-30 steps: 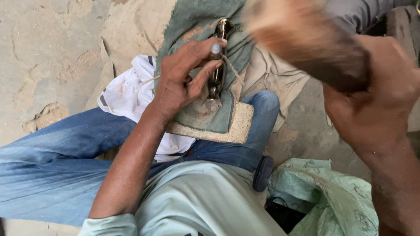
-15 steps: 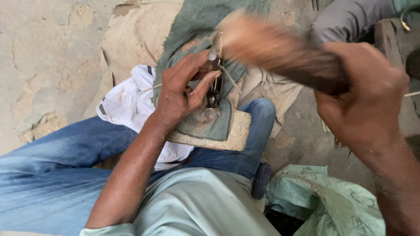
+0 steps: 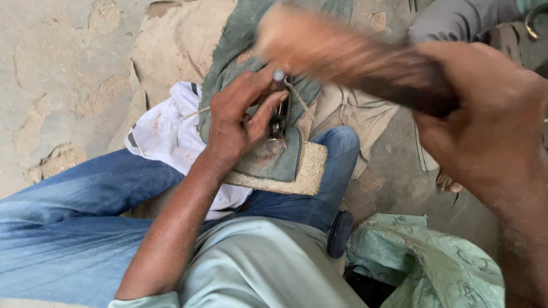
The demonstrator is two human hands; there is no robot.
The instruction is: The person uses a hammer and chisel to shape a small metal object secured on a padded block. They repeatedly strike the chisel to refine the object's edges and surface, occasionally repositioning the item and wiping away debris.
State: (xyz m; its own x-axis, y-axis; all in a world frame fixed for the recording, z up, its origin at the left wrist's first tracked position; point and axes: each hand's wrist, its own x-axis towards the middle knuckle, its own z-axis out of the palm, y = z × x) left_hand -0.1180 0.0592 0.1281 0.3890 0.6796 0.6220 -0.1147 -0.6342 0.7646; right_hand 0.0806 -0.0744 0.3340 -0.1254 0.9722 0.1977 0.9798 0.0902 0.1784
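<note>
**Clerk:** Ground: bare sandy concrete (image 3: 68, 74), a tan sack (image 3: 165, 51) spread on it beyond the left hand. What lies at the hands?

**Checker:** Item one: left hand (image 3: 237, 122), fingers pinched closed around a small dark metal piece (image 3: 278, 117), pressing it onto a green cloth (image 3: 279, 157) over a pale stone block (image 3: 305, 174) that rests on the knee. Item two: right hand (image 3: 485, 131), raised above and to the right of the block, clamped around a blurred brown wooden mallet (image 3: 342, 57).

**Clerk:** Progress?

**Checker:** Judged mid-work: mallet is up, not touching the piece. How much hammering is done cannot be told; the piece is largely hidden by fingers.

**Clerk:** Containers?

**Checker:** One crumpled green bag (image 3: 428, 262) below the right hand; contents hidden. White cloth (image 3: 165, 131) just left of the left hand holds nothing visible.
</note>
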